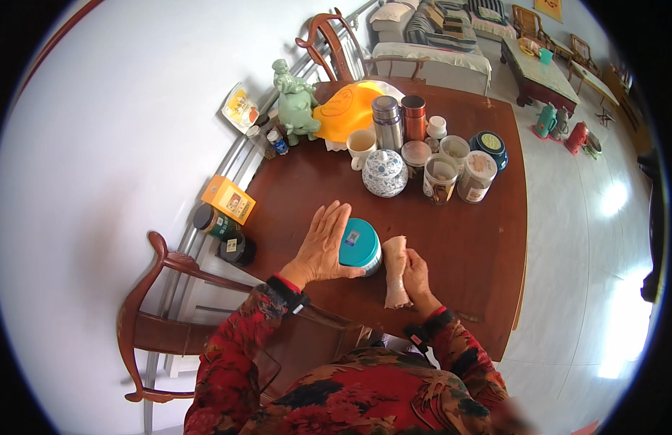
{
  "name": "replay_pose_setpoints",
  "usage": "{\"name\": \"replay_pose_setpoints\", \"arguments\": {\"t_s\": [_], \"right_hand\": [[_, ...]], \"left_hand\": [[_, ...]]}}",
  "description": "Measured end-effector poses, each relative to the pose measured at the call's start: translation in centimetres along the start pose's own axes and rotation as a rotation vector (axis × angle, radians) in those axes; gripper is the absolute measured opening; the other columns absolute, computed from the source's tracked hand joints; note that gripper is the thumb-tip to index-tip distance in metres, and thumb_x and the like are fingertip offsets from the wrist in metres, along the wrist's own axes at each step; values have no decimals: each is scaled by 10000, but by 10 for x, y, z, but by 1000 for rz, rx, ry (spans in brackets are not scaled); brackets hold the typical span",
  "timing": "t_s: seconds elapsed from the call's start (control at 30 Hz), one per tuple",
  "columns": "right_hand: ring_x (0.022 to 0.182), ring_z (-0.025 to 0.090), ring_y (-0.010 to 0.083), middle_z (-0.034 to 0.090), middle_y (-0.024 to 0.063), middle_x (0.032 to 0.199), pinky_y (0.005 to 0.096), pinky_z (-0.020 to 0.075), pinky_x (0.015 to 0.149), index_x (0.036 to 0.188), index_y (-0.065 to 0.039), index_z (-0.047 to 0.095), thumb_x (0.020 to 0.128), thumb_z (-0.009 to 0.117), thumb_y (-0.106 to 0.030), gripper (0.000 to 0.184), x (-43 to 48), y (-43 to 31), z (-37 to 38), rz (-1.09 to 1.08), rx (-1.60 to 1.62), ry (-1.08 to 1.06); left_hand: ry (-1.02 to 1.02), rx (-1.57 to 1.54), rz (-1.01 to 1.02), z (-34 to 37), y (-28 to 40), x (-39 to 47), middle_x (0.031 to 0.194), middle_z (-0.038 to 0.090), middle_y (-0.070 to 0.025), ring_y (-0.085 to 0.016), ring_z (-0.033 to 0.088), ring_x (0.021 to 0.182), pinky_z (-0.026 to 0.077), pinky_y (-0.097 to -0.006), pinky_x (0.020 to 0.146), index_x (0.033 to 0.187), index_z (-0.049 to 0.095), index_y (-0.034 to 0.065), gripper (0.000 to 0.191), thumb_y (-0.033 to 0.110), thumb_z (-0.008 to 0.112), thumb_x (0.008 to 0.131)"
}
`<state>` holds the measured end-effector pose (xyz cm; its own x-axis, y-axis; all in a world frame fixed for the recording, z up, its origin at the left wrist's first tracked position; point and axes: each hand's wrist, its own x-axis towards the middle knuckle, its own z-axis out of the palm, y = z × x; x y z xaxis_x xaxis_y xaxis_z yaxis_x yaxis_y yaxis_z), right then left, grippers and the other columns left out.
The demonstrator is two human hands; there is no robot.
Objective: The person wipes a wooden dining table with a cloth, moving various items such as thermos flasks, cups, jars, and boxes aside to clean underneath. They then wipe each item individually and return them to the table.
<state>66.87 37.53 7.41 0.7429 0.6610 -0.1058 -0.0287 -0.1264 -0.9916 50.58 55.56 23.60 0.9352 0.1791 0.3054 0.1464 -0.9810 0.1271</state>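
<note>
A jar with a turquoise lid [357, 242] stands upright on the dark red wooden table, and the lid bears a small printed label. My left hand [325, 247] steadies it from the left, fingers straight along the far side and thumb across the near side. Just right of the jar, my right hand [418, 274] grips a bunched beige cloth [395, 272]. A narrow gap separates cloth and jar. The right fingertips are hidden behind the cloth.
Beyond the jar stand a blue-and-white lidded porcelain pot [385, 174], a mug [362, 145], two flasks [387, 122] and several clear plastic jars [440, 176]. A green figurine [296, 103] and an orange box [230, 198] line the wall side. A wooden chair [172, 326] is at left.
</note>
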Motion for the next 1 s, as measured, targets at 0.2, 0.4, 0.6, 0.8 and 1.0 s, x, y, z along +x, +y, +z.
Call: {"name": "replay_pose_setpoints", "arguments": {"t_s": [0.2, 0.4, 0.6, 0.8, 1.0], "right_hand": [[807, 564, 124, 625, 29, 893, 299, 503, 750, 1077, -16, 645, 1089, 526, -157, 185, -2, -50, -13, -181, 237, -44], [982, 613, 347, 662, 99, 1001, 434, 513, 858, 953, -67, 679, 817, 688, -56, 137, -5, -136, -1, -846, -395, 21], [1071, 613, 319, 676, 21, 1096, 456, 478, 931, 1001, -149, 759, 781, 788, -160, 221, -11, -160, 25, -1069, -558, -174], [1050, 590, 286, 630, 13, 1057, 442, 467, 862, 987, -182, 715, 845, 746, -237, 155, 19, -167, 55, -969, -689, -192], [992, 607, 337, 599, 117, 1041, 447, 525, 843, 1050, -123, 694, 918, 679, -135, 134, 20, -162, 48, -790, -621, -66]], "left_hand": [[220, -128, -411, 28, 47, -21, 1478, 417, -291, -445, 424, 1377, 355, -532, 1146, 1557, 217, -58, 1257, 613, 858, 710], [376, -470, -600, 50, 53, -18, 1384, 497, -211, -350, 522, 1301, 455, -459, 1078, 1505, 320, 3, 1140, 356, 980, 645], [521, -763, -471, 66, 41, -24, 1383, 512, -141, -277, 555, 1261, 475, -401, 1073, 1471, 371, 33, 1051, 246, 984, 645], [598, -741, -434, 62, 40, -20, 1357, 535, -142, -293, 572, 1260, 495, -403, 1052, 1448, 406, 49, 1026, 241, 985, 623], [568, -539, -486, 51, 41, -16, 1321, 551, -199, -383, 584, 1233, 514, -443, 1022, 1427, 421, 19, 1033, 309, 974, 603]]}}
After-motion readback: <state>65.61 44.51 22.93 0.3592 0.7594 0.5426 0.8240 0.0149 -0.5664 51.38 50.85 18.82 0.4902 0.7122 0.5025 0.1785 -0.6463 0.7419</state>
